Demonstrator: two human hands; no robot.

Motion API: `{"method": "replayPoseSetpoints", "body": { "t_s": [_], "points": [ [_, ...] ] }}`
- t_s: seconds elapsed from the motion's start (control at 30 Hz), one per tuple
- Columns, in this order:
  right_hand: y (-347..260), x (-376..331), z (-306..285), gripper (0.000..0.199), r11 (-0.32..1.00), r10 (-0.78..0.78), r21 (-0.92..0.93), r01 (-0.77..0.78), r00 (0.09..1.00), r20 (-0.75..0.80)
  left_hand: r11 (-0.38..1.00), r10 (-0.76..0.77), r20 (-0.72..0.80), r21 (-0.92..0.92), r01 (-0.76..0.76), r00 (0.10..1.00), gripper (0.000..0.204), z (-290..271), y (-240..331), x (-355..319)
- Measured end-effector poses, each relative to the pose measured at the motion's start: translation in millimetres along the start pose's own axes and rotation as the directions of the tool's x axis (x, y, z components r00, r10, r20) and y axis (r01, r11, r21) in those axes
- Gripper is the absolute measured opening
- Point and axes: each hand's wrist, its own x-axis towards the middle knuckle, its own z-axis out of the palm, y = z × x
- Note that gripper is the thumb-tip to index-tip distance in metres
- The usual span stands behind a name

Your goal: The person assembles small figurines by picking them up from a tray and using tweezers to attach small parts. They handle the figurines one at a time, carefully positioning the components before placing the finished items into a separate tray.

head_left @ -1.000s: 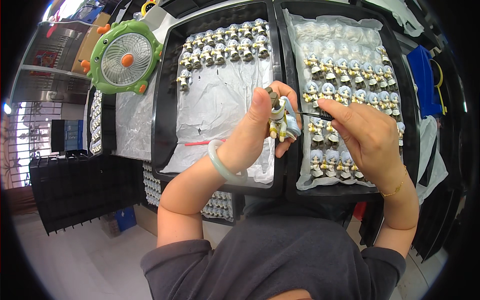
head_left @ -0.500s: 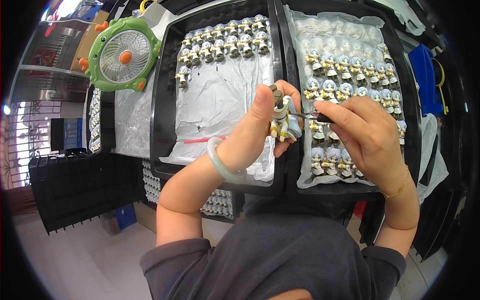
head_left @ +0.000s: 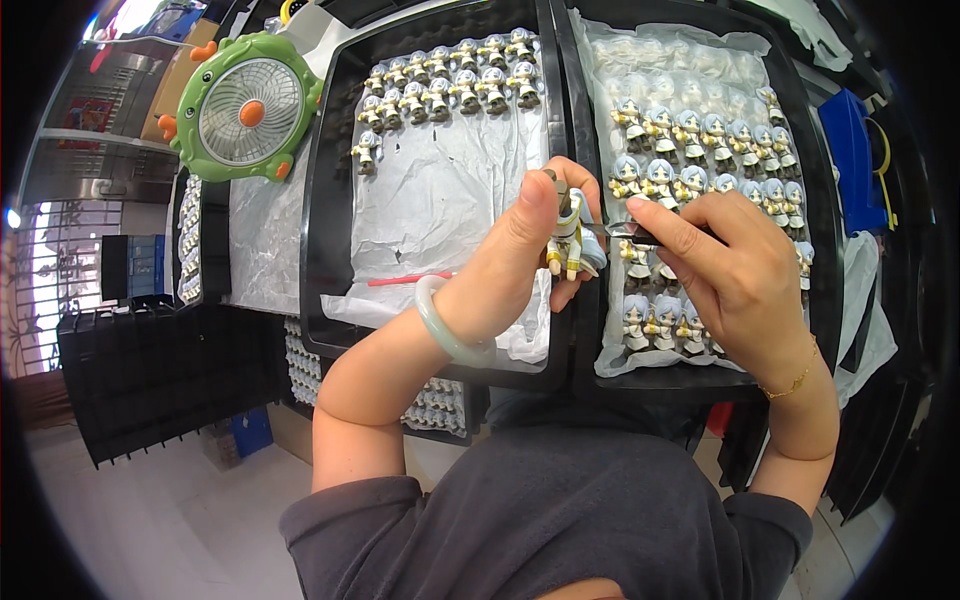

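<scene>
My left hand (head_left: 520,255) is closed around a small figurine (head_left: 567,243) in white and yellow, held above the seam between two black trays. My right hand (head_left: 725,275) pinches a thin dark tool (head_left: 630,232) whose tip touches the figurine. The left tray (head_left: 330,200) is lined with white plastic and has two rows of similar figurines (head_left: 455,75) along its far edge. The right tray (head_left: 815,190) holds several rows of grey-haired figurines (head_left: 700,135). A pale green bangle (head_left: 440,330) circles my left wrist.
A red stick (head_left: 405,280) lies on the left tray's plastic lining. A green round fan (head_left: 245,105) stands at the upper left. More trays of figurines (head_left: 440,405) sit below the table edge. A black slatted crate (head_left: 150,375) is at the left, and a blue bin (head_left: 860,150) at the right.
Both hands stayed over the tray seam; the figurine shifted slightly in my left hand while the tool's tip kept working at it.
</scene>
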Motion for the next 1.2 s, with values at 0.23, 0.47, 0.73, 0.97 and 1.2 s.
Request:
{"method": "replayPoseSetpoints", "body": {
  "t_s": [0.23,0.47,0.73,0.97,1.2],
  "points": [
    [3,-4,3,0.036,0.994,-0.061,-0.088,0.057,0.997,-0.036,0.998,-0.053,0.005,-0.033,0.053,0.999,0.074,-1,-2,2],
    [5,-2,2,0.041,0.970,-0.188,-0.187,0.155,0.967,-0.173,0.973,-0.159,0.036,-0.161,0.163,0.987,0.074,-2,0,3],
    [0,-1,-8,0.036,0.998,0.048,0.042,-0.048,0.999,0.000,0.996,0.002,-0.004,-0.087,-0.003,1.000,0.073,-1,-2,3],
    [0,-3,-3,0.035,0.999,0.012,0.053,-0.013,1.000,0.022,0.999,-0.014,-0.004,-0.041,0.014,1.000,0.076,1,-1,1],
    [1,-3,2,0.029,1.000,-0.010,-0.010,0.010,1.000,-0.027,0.998,-0.034,-0.003,-0.047,0.034,0.999,0.076,3,1,0]
  ]
}}
